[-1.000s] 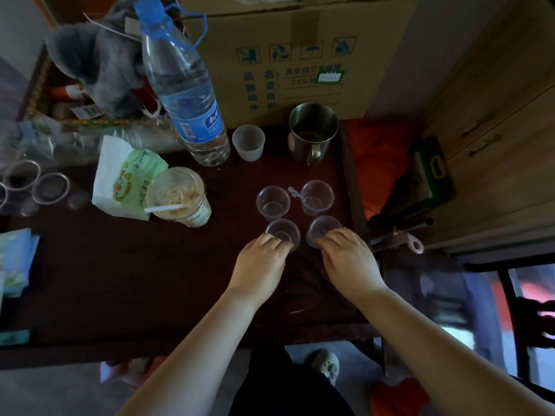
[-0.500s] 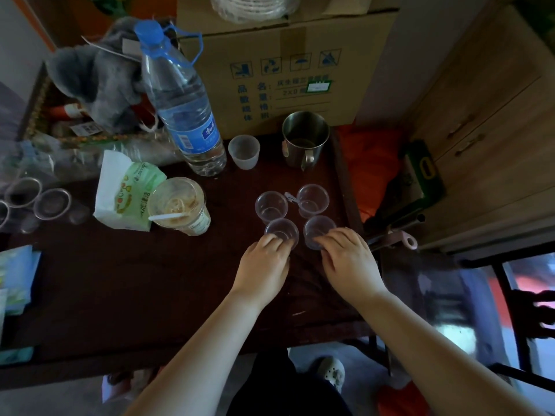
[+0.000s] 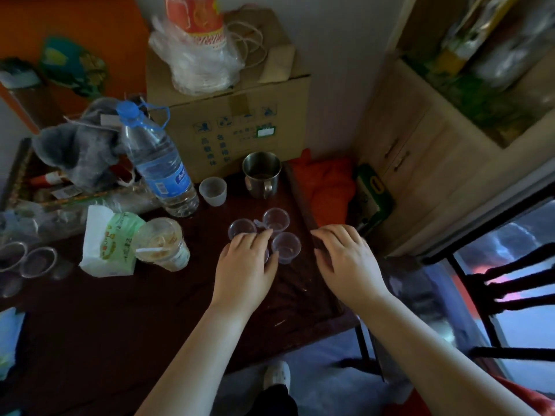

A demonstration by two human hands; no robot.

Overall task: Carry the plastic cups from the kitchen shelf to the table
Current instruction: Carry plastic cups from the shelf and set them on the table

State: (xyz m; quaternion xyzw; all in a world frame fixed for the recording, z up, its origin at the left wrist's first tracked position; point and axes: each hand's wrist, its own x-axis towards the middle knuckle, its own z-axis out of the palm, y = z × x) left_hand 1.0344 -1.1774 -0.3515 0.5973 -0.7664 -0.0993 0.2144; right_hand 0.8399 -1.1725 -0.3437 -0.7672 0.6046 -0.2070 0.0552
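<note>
Small clear plastic cups stand in a cluster on the dark table (image 3: pixel 120 310) near its right edge: a far-left cup (image 3: pixel 241 229), a far-right cup (image 3: pixel 275 219) and a near-right cup (image 3: pixel 286 247). My left hand (image 3: pixel 244 265) lies over a fourth cup (image 3: pixel 266 255), of which only a sliver shows, so any grip on it is hidden. My right hand (image 3: pixel 345 256) hovers over the table's right edge, apart from the cups, fingers spread and holding nothing.
Behind the cluster stand a metal mug (image 3: pixel 261 175), a frosted cup (image 3: pixel 213 191) and a tall water bottle (image 3: pixel 159 166). A drink cup with a straw (image 3: pixel 162 244) and a tissue pack (image 3: pixel 108 241) sit left. A cardboard box (image 3: pixel 228 121), wooden cabinet (image 3: pixel 420 163) and black chair (image 3: pixel 510 295) surround the table.
My right hand has left the near-right cup and moved right to the table edge. My left hand has slid forward over the near-left cup. The view has tilted upward.
</note>
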